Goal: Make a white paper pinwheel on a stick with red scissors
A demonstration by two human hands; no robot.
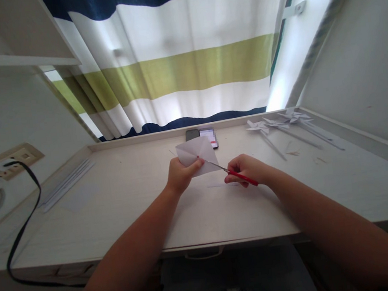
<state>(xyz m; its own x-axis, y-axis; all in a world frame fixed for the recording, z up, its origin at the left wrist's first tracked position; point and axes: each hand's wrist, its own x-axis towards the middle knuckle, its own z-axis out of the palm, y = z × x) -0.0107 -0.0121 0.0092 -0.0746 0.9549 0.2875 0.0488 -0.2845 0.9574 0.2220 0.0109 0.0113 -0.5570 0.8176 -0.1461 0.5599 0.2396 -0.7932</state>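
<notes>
A square sheet of white paper [199,147] with diagonal crease lines is held up over the desk by my left hand [179,173], its thumb pressed on the front near a small dark mark. My right hand [241,170] is closed around the red handles of a pair of scissors [242,177]. The blades point left and reach the paper's lower right part, close to my left thumb. Whether the blades are apart is too small to tell. Below the paper, a thin white strip [220,185] lies on the desk.
Several white paper pinwheels [258,127] on sticks lie at the right back, near small brownish scraps [293,153]. A phone [209,138] lies behind the paper. At left are white strips [69,182], a black cord [23,228] and a wall socket [22,157]. The desk [127,210] has a raised back edge.
</notes>
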